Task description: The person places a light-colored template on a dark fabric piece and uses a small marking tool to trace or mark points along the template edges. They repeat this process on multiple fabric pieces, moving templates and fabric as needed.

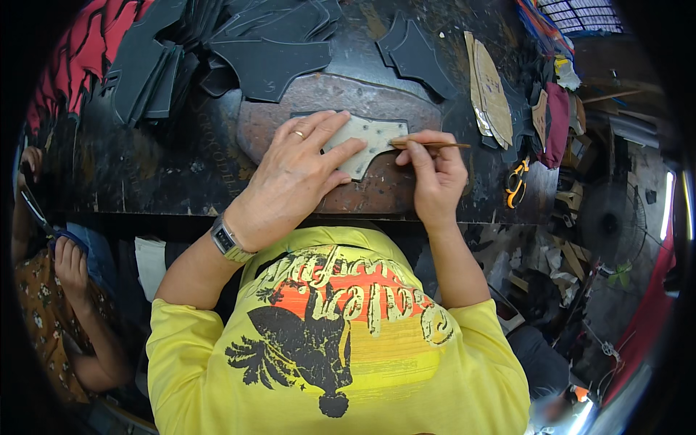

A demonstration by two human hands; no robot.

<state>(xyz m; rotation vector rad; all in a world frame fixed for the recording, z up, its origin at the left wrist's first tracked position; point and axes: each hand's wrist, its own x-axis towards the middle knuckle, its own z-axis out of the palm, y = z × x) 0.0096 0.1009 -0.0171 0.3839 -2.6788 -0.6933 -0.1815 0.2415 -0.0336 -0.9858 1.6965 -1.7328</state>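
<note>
A pale, flat template (377,135) with small dark spots lies on a dark cut piece, whose edge shows around it. Both rest on a worn reddish-brown slab (290,98) at the table's near edge. My left hand (308,148) lies on the template's left part with its fingers spread, pressing it down. In my right hand (438,167) a thin brown stick-like marking tool (442,145) is pinched between thumb and fingers. Its tip meets the right edge of the template. Under my left palm, the template's left end is partly hidden.
Stacks of dark cut pieces (268,61) lie at the far left, and a smaller pile (413,54) beyond the slab. Tan pattern pieces (491,94) and orange-handled scissors (516,183) are on the right. At the left edge, a co-worker's hand (70,268) holds scissors.
</note>
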